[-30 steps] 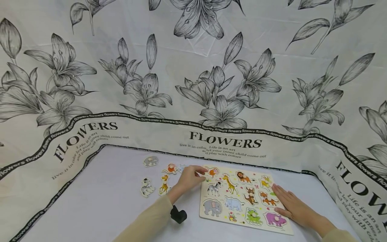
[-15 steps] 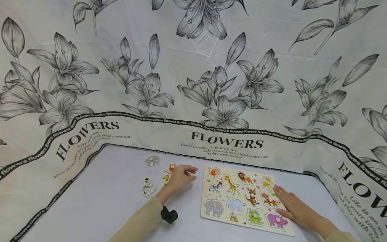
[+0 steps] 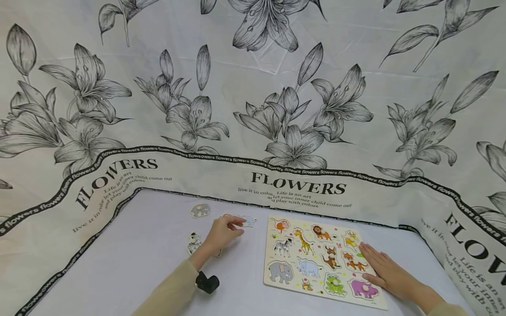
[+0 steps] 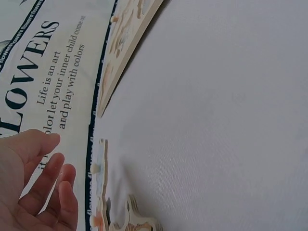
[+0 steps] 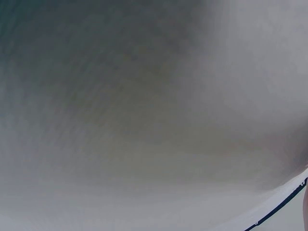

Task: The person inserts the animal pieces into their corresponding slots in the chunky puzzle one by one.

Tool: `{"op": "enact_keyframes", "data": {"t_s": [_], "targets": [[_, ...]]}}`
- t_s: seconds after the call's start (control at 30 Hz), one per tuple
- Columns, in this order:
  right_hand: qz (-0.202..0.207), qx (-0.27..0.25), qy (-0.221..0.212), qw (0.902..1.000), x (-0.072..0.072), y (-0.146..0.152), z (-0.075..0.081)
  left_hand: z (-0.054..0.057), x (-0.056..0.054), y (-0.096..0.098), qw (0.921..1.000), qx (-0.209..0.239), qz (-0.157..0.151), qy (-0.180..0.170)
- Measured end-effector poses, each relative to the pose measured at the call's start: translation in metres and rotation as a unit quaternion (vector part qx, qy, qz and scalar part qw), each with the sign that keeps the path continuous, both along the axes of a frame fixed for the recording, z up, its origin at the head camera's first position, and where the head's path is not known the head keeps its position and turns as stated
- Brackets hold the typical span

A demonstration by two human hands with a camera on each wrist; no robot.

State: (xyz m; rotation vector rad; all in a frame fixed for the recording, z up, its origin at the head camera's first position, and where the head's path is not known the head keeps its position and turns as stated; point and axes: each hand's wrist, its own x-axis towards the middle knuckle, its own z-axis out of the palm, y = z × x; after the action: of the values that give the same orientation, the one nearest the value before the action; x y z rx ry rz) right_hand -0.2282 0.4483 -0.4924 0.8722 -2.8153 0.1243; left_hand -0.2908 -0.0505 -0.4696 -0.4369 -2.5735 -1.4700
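Leftward, away from the puzzle board [image 3: 318, 254], the left hand [image 3: 221, 235] has moved, thumb and fingers apart, holding nothing; the right hand [image 3: 389, 272] rests on the board's right edge. The blue animal piece [image 3: 248, 220], nearer the left hand, lies just beyond it, long axis sideways.

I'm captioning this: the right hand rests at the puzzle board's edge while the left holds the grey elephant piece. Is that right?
No: the left hand isn't holding the loose grey elephant piece; the head view shows it lying on the table. The right hand does rest at the edge of the puzzle board.
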Motion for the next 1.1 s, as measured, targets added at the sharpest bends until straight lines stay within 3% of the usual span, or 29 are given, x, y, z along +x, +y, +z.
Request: {"op": "enact_keyframes", "data": {"t_s": [0.33,0.43,0.63,0.8,1.1], "targets": [[0.002,-0.002,0.005,1.0,-0.001,0.002,-0.003,0.001,0.003,-0.026,0.9988,0.024,0.031,-0.028],[0.005,-0.002,0.008,1.0,-0.001,0.002,-0.003,-0.001,0.005,-0.033,0.997,0.036,0.046,-0.051],[-0.003,-0.003,-0.012,0.9999,-0.001,0.002,-0.002,-0.003,0.007,-0.044,0.9946,0.019,0.063,-0.08],[-0.01,-0.002,-0.029,0.9995,-0.002,0.002,-0.001,-0.005,0.009,-0.051,0.9919,0.014,0.064,-0.109],[-0.006,-0.004,-0.03,0.9995,0.0,0.001,0.001,-0.007,0.011,-0.055,0.993,-0.001,0.043,-0.11]]}}
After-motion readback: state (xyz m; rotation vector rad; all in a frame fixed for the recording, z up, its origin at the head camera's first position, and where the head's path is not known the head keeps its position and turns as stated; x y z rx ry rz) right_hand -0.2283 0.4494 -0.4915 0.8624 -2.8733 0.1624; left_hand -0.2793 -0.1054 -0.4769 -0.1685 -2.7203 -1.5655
